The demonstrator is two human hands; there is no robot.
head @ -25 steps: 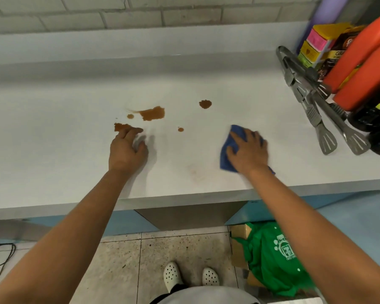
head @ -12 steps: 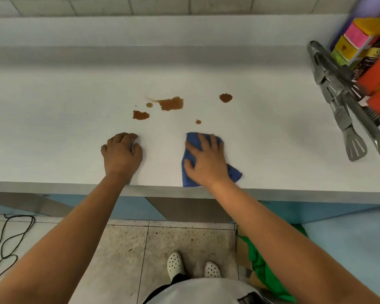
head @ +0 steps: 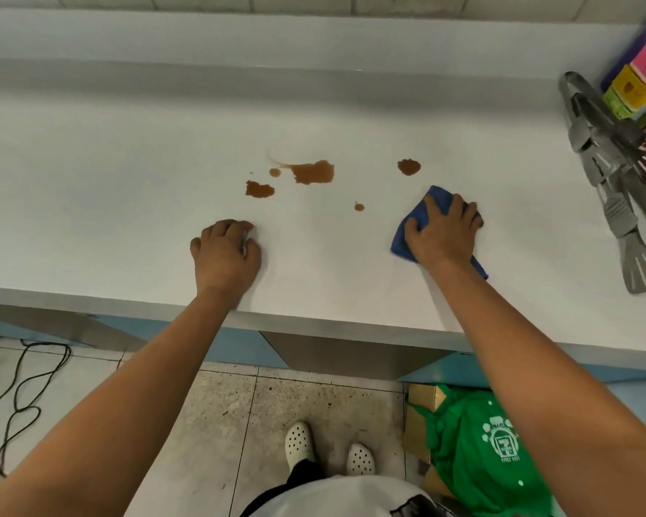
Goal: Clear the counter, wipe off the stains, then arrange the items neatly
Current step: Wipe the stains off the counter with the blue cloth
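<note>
The blue cloth (head: 422,218) lies bunched on the white desk (head: 127,218), just right of the brown stains (head: 312,172); it looks soft, light and limp, best handled with a flat palm over its middle so it slides without folding under. The right hand (head: 442,233) presses it with spread fingers; the left hand (head: 226,255) rests loosely curled on the desk, holding nothing. Half a second ago the cloth sat below the small spot; it has since swept right, toward the tongs (head: 608,181)
</note>
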